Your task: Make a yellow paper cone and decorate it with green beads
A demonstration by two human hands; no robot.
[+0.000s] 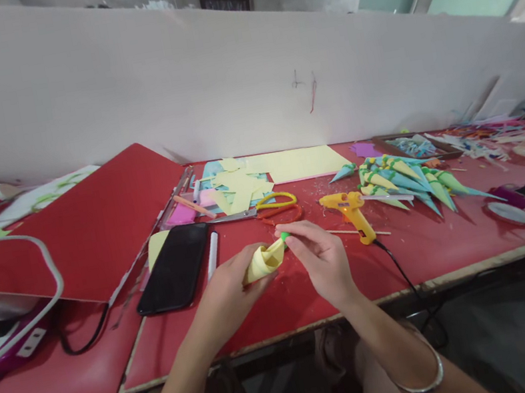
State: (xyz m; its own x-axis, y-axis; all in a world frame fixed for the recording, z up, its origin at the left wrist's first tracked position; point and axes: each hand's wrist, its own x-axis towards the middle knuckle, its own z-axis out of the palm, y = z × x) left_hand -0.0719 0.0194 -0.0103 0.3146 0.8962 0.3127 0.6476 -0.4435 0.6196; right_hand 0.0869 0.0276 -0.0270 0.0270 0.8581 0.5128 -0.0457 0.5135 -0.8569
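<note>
My left hand (237, 282) is wrapped round a pale yellow rolled paper cone (264, 261), held above the red tabletop near its front edge. At the cone's right end, my right hand (321, 254) pinches a small bright green piece (284, 236) between thumb and fingertips. The green piece touches or nearly touches the paper; which of the two I cannot tell. Just beyond my hands lie scissors (276, 202) with yellow and red handles. To the right of my right hand rests a yellow hot glue gun (353, 213), its black cord running off the table edge.
A black phone (173, 268) and a white pen (212, 254) lie left of my hands. Yellow paper sheets (307, 163) are at the back. Several finished paper cones (396, 179) are piled right of the glue gun. A red board (108, 217) leans at left near a power strip (18, 341).
</note>
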